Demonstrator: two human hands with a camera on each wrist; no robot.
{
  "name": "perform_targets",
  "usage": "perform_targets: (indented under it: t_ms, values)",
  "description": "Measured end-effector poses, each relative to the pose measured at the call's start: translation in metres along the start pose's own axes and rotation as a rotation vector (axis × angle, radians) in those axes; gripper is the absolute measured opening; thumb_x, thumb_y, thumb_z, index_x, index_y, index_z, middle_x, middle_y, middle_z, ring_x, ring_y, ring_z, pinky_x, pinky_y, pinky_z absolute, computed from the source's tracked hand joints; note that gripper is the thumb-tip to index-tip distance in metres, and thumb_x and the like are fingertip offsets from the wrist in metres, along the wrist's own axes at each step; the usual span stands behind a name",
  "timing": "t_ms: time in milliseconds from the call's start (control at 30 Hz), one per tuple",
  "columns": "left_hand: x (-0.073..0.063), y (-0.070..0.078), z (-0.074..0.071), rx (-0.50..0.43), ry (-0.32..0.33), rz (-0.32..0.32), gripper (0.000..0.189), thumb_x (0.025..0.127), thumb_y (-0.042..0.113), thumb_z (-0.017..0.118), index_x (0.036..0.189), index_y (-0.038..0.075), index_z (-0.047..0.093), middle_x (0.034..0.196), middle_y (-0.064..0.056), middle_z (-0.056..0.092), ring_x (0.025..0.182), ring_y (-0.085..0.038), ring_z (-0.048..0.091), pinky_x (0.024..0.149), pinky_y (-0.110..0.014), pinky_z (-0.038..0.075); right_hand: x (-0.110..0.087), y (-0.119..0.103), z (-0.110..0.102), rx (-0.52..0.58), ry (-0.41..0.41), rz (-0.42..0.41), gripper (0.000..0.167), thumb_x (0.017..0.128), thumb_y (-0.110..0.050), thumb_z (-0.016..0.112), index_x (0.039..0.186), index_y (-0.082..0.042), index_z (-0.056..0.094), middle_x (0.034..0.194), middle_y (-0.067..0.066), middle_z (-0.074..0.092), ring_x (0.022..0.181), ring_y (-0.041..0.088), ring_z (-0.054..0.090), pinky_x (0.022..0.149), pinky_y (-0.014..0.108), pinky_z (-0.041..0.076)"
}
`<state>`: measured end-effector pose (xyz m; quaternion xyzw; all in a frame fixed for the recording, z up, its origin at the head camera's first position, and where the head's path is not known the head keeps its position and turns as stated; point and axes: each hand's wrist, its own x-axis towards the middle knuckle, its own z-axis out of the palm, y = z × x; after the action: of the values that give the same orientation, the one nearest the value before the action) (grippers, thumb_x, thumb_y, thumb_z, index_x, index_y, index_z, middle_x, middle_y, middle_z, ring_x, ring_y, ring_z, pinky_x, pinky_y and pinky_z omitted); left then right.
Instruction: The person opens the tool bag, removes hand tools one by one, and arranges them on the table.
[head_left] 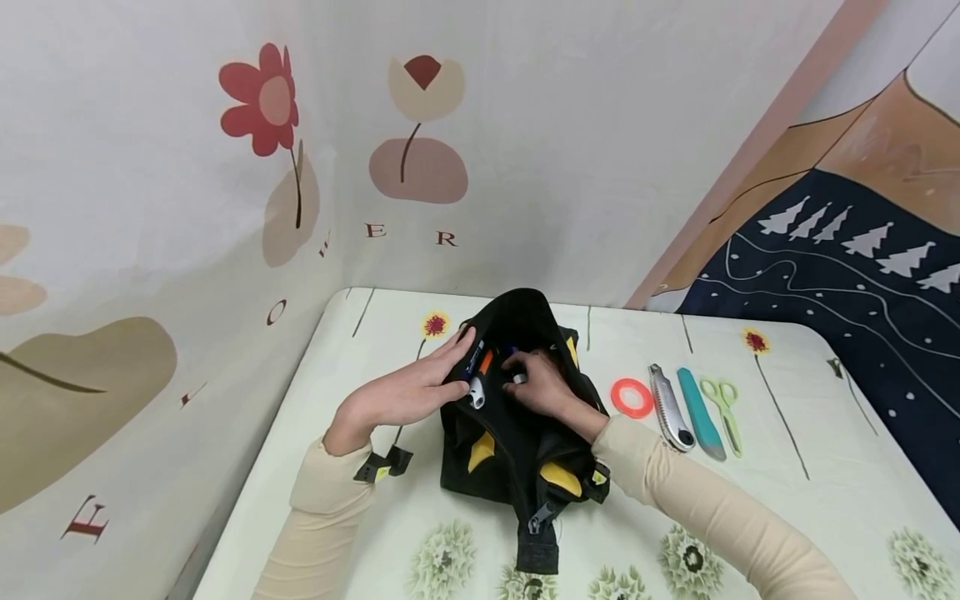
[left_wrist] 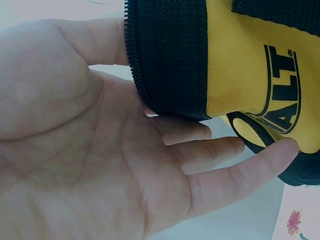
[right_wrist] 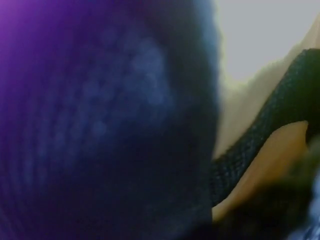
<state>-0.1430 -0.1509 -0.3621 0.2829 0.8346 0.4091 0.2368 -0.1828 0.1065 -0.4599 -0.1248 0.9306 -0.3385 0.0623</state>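
Observation:
A black and yellow zippered tool bag (head_left: 459,462) stands with its mouth spread wide. My left hand (head_left: 416,387) grips the bag's left rim, thumb at the inner side and fingers along the outside; the left wrist view shows the zipper edge (left_wrist: 131,60) between them. Inside the bag, my right hand (head_left: 543,387) has bent fingers and pinches a small white thing (head_left: 519,378), mostly covered. An orange item (head_left: 486,362) with a pale rounded end and a dark pen-like item (head_left: 473,360) lie near my left thumb. Dark, blurred fabric fills most of the right wrist view.
Right of the bag lie a roll of red-orange tape (head_left: 632,398), a grey utility knife (head_left: 670,408), a teal long-bodied tool (head_left: 701,414) and green scissors (head_left: 724,412). A flower-printed cloth covers the table (head_left: 772,517). Hanging fabric (head_left: 562,167) stands behind and at the left.

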Motion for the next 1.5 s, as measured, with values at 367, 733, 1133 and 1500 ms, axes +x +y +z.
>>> perform_targets:
  t_ms: [367, 733, 1133, 1500]
  values:
    - [0.0, 0.001, -0.001, 0.0, 0.004, 0.008, 0.078, 0.118, 0.022, 0.048, 0.178, 0.006, 0.0, 0.186, -0.014, -0.01, 0.171, -0.035, -0.007, 0.136, -0.061, 0.007, 0.0, 0.003, -0.002, 0.099, 0.018, -0.014, 0.017, 0.099, -0.002, 0.079, 0.117, -0.001, 0.079, 0.126, 0.02, 0.074, 0.107, 0.034, 0.068, 0.094, 0.049, 0.055]
    - [-0.001, 0.002, -0.001, -0.006, -0.002, 0.003, 0.078, 0.119, 0.022, 0.047, 0.178, 0.006, -0.001, 0.185, -0.014, -0.011, 0.171, -0.035, -0.008, 0.136, -0.062, 0.006, -0.001, 0.002, -0.005, 0.162, -0.024, 0.005, 0.007, 0.099, 0.0, 0.081, 0.104, -0.002, 0.077, 0.09, 0.007, 0.072, 0.073, 0.013, 0.064, 0.069, 0.03, 0.051]
    - [-0.002, -0.001, 0.0, 0.006, 0.004, 0.007, 0.077, 0.119, 0.022, 0.047, 0.178, 0.005, 0.0, 0.185, -0.016, -0.009, 0.171, -0.038, -0.006, 0.135, -0.062, 0.008, -0.008, -0.007, -0.009, 0.2, -0.022, 0.114, 0.07, 0.093, 0.003, 0.083, 0.156, -0.004, 0.053, 0.093, 0.009, 0.066, 0.077, 0.018, 0.06, 0.069, 0.031, 0.05]
    - [-0.003, 0.001, -0.001, 0.01, 0.004, -0.003, 0.077, 0.119, 0.023, 0.047, 0.178, 0.006, 0.0, 0.185, -0.015, -0.009, 0.171, -0.036, -0.006, 0.136, -0.061, 0.007, -0.02, -0.02, -0.021, 0.455, -0.088, 0.078, 0.078, 0.094, 0.007, 0.078, 0.165, -0.004, 0.046, 0.106, 0.019, 0.069, 0.077, 0.018, 0.068, 0.069, 0.031, 0.062]
